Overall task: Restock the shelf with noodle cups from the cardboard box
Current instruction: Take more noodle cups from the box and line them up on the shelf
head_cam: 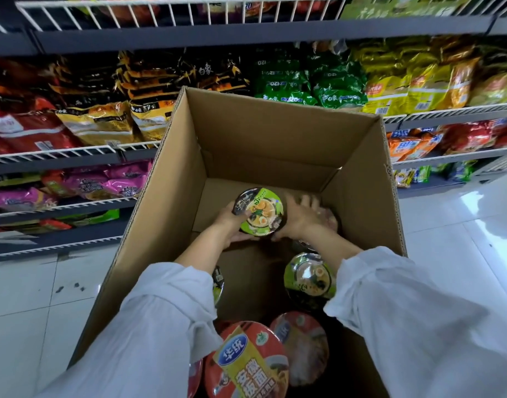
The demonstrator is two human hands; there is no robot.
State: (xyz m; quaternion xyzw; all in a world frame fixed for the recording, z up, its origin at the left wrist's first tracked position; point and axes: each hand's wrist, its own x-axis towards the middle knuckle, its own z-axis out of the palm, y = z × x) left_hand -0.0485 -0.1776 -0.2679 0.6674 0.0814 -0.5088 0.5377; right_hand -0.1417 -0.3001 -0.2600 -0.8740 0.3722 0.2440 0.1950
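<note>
red noodle cups (246, 366) nearest; left grip (232, 222) holds green cup (259, 211), right grip (301, 216) unclear

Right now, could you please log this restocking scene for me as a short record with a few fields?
setting: shop aisle, wire shelves stocked with noodle packets
container: open cardboard box on the tiled floor
left hand: grips a green-lidded noodle cup inside the box
right hand: beside that cup, reaching over another cup; its grip is blurred
also in box: second green-lidded cup, red-lidded cups nearest the camera
task state: held cup not yet on a shelf
</note>
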